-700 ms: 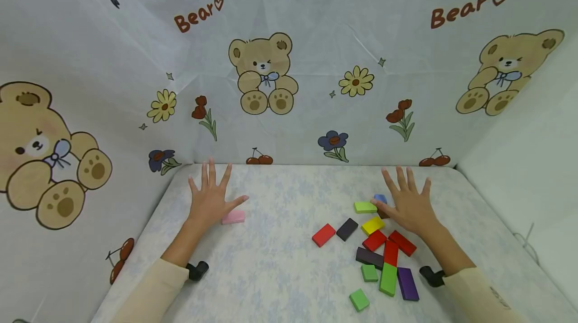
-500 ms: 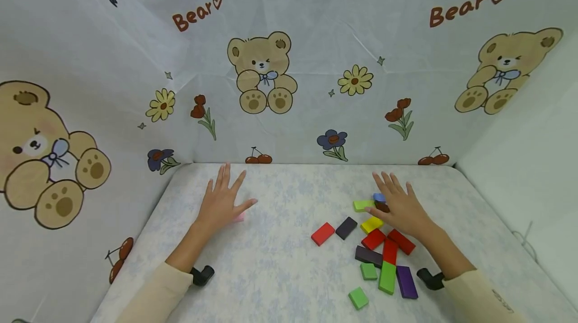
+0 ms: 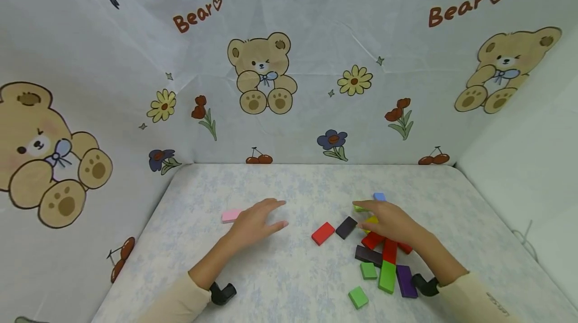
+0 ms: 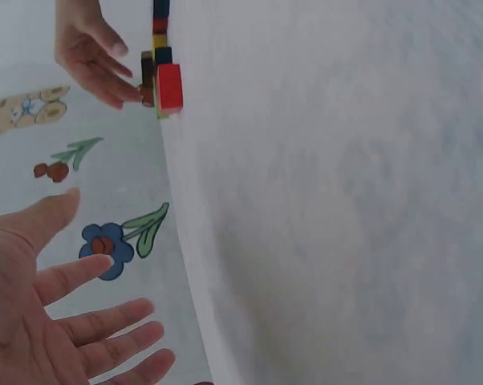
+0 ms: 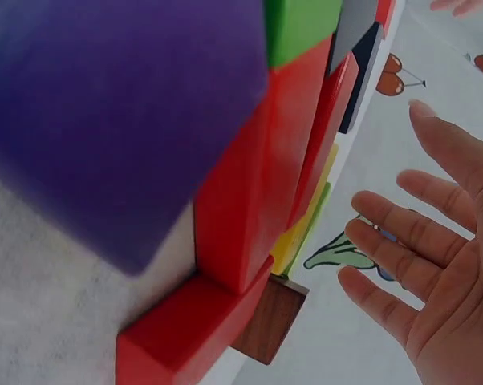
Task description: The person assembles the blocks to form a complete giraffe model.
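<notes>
My left hand [image 3: 254, 222] hovers over the left-middle of the table, fingers relaxed and pointing right, holding nothing. Just behind it lies a pink block [image 3: 231, 215]. Above the block cluster, my right hand [image 3: 392, 220] points inward with relaxed fingers and thumb apart, also holding nothing. It partly covers a yellow block [image 3: 371, 223] and a lime block [image 3: 359, 208]. To its left lie a black block [image 3: 346, 227] and a red block [image 3: 323, 233]. In the right wrist view, a brown block [image 5: 272, 321] shows beside red ones; the head view hides it behind the hand.
Nearer the front are a purple block [image 3: 407, 282], a long green block [image 3: 387, 278], a small green block [image 3: 358, 297] and a dark block [image 3: 368, 256]. A blue block [image 3: 380, 196] lies behind the right hand. A bear-print cloth [image 3: 289, 137] hangs behind the table [image 3: 271, 283].
Both hands have turned inward and come lower in view from spread, forward-pointing poses. The left hand has moved right, baring the pink block. The blocks stay put.
</notes>
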A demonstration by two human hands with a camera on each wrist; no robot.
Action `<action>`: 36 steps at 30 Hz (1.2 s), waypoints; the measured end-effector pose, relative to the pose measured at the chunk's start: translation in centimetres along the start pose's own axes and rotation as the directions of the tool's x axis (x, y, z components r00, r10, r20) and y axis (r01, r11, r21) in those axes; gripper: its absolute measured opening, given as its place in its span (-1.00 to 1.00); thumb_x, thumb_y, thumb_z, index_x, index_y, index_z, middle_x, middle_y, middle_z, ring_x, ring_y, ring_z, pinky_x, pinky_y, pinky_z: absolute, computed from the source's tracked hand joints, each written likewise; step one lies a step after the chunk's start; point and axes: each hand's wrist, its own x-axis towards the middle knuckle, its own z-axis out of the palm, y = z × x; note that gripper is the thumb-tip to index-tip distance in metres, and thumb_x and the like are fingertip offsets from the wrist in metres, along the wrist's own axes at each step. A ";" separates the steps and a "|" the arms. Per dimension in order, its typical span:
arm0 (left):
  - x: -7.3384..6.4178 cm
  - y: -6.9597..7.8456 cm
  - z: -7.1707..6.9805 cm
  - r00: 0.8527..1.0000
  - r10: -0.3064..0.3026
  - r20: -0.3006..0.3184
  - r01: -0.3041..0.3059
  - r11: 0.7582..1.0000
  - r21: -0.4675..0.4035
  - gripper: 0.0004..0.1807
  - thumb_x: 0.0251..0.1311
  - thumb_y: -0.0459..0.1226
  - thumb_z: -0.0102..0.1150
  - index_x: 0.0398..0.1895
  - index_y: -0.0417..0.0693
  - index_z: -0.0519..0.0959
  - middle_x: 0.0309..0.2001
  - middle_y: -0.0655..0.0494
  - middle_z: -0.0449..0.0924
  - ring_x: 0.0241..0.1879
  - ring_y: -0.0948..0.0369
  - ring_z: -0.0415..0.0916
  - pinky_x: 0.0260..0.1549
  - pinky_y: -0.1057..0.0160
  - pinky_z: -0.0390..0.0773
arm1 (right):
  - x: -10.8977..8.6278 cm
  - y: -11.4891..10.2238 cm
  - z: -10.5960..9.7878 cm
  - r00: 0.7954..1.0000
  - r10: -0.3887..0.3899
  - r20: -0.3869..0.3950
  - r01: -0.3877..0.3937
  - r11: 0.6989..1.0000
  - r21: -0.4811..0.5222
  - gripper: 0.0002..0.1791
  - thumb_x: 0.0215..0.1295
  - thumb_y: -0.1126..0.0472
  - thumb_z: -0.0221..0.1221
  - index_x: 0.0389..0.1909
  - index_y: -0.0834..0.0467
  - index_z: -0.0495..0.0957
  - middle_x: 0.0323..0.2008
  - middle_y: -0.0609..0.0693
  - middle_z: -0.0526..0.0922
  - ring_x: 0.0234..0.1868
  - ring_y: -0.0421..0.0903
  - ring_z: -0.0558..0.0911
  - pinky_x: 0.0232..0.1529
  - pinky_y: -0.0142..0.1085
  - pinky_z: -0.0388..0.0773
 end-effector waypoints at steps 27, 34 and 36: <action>4.1 7.3 6.7 0.992 -0.022 0.126 0.010 0.996 0.091 -0.56 0.09 0.15 0.46 -0.18 0.06 0.64 -0.48 0.28 0.39 -0.54 0.34 0.31 -0.60 0.31 0.31 | 2.9 -1.3 1.1 0.984 -0.111 0.139 0.120 0.991 -0.057 -0.62 0.12 0.30 0.49 0.00 0.18 0.72 -0.17 -0.03 0.73 -0.28 -0.16 0.59 -0.20 -0.27 0.62; 4.3 7.9 7.3 0.997 0.006 0.073 -0.019 0.984 0.176 -0.69 0.11 -0.06 0.50 -0.30 0.00 0.60 -0.50 0.21 0.40 -0.56 0.31 0.32 -0.63 0.30 0.33 | 3.2 -1.2 1.2 0.986 -0.081 0.145 0.087 0.995 -0.039 -0.63 0.08 0.34 0.50 -0.05 0.16 0.72 -0.34 -0.09 0.66 -0.38 -0.22 0.47 -0.29 -0.34 0.53; 4.3 7.7 7.4 0.997 0.000 0.071 -0.012 0.985 0.172 -0.73 0.11 -0.11 0.50 -0.32 -0.02 0.61 -0.50 0.20 0.42 -0.55 0.31 0.34 -0.62 0.29 0.34 | 3.3 -1.3 1.2 0.985 -0.079 0.156 0.086 0.996 -0.036 -0.64 0.09 0.34 0.49 -0.05 0.17 0.71 -0.38 -0.11 0.62 -0.39 -0.21 0.45 -0.30 -0.34 0.51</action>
